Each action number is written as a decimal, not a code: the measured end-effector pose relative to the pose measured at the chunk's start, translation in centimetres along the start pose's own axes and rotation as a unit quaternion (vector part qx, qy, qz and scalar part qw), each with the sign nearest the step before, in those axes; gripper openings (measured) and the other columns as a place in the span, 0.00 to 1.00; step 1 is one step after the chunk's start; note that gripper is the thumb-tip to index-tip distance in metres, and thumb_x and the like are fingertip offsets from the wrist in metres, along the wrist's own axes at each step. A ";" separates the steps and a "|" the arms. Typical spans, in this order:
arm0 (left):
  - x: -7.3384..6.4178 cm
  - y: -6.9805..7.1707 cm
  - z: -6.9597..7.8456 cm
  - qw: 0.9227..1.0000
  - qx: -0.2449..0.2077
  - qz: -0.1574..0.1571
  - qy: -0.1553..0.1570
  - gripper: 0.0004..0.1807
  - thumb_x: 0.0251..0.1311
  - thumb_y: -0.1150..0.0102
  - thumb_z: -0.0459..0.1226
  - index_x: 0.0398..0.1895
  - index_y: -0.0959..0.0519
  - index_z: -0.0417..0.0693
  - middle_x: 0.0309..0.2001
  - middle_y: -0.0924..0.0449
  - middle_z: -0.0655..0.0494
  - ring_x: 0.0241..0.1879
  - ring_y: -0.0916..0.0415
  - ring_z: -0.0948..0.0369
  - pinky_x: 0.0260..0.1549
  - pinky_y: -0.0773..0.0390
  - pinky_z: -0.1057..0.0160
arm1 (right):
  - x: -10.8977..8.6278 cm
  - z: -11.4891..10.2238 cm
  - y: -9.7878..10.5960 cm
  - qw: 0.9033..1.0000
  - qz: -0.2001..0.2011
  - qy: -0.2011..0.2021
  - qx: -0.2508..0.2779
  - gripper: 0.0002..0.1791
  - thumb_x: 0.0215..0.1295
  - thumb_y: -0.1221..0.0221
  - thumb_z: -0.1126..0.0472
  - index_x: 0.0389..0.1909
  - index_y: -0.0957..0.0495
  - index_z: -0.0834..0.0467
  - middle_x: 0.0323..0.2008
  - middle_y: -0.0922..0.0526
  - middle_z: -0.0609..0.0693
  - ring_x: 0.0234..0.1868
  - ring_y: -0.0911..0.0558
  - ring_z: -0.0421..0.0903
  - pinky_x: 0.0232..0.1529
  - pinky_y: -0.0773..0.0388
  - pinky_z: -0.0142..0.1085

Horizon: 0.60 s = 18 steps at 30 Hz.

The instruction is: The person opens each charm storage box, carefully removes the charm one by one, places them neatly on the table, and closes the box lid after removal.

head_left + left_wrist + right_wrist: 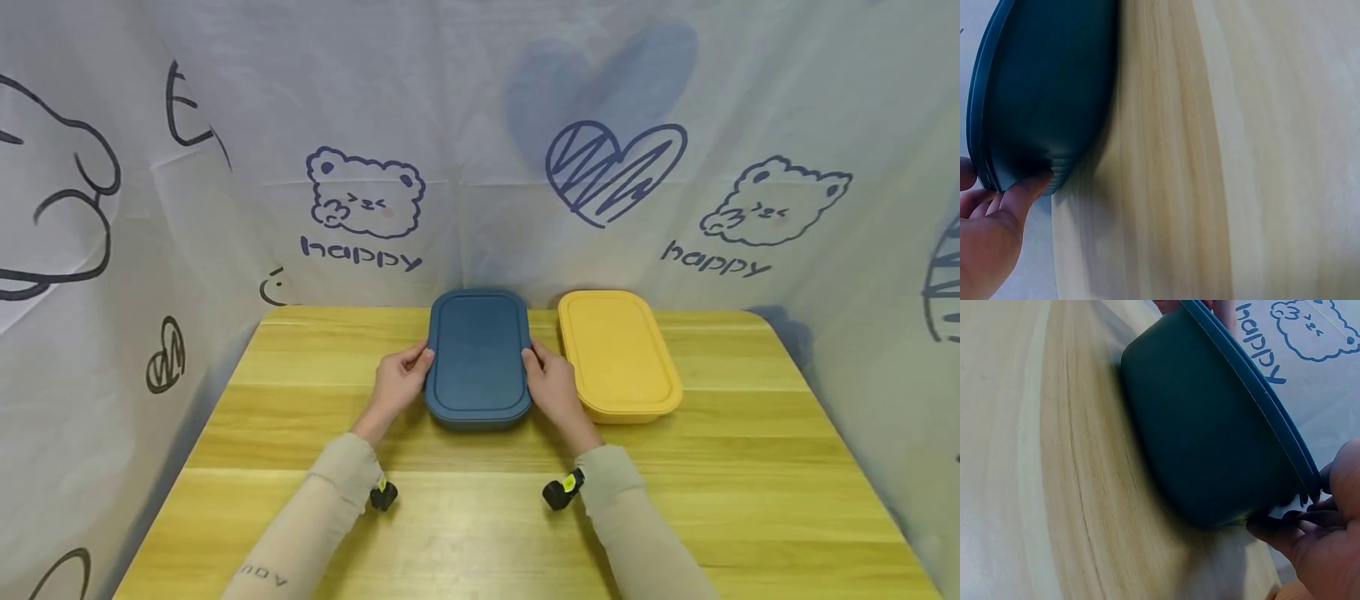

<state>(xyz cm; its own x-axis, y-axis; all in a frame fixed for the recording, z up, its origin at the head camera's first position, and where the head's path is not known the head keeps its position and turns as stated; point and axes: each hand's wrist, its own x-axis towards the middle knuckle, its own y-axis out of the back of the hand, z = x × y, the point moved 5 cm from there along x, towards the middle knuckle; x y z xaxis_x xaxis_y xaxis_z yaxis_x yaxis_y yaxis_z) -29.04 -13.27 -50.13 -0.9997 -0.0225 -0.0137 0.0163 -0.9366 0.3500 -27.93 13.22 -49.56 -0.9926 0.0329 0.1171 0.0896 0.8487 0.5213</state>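
Observation:
A dark blue lidded food container (477, 358) sits lengthwise near the table's far edge, its lid on. My left hand (399, 382) holds its left side, with thumb and fingers at the rim. On the opposite side, my right hand (555, 387) grips the rim in the same way. In the left wrist view, a fingertip of the left hand (997, 244) presses the side wall below the rim. The right wrist view shows the right hand (1325, 540) with its fingers tucked under the lid edge. The container's underside is hidden.
A yellow lidded container (621, 354) stands just right of the right hand, also near the far edge. The wooden table (465, 533) ends at a white cloth (480, 225) printed with bears and hearts, which also hangs along both sides.

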 end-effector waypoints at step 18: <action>0.1 0.6 1.0 1.000 0.021 0.015 -0.002 0.22 0.75 0.39 0.40 0.68 0.21 0.43 0.65 0.19 0.44 0.63 0.18 0.49 0.47 0.19 0.71 | 0.1 -1.7 1.2 1.000 0.016 0.011 -0.021 0.25 0.83 0.48 0.55 0.72 0.26 0.64 0.63 0.17 0.64 0.64 0.17 0.60 0.62 0.19 0.54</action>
<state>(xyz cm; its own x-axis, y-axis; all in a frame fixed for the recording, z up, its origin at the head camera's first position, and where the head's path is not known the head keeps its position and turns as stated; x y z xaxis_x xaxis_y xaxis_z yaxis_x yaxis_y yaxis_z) -29.13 -13.48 -48.95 -0.9988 -0.0483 0.0014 0.0450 -0.9200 0.3892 -27.82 13.38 -47.49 -0.9869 0.0478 0.1538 0.1259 0.8244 0.5518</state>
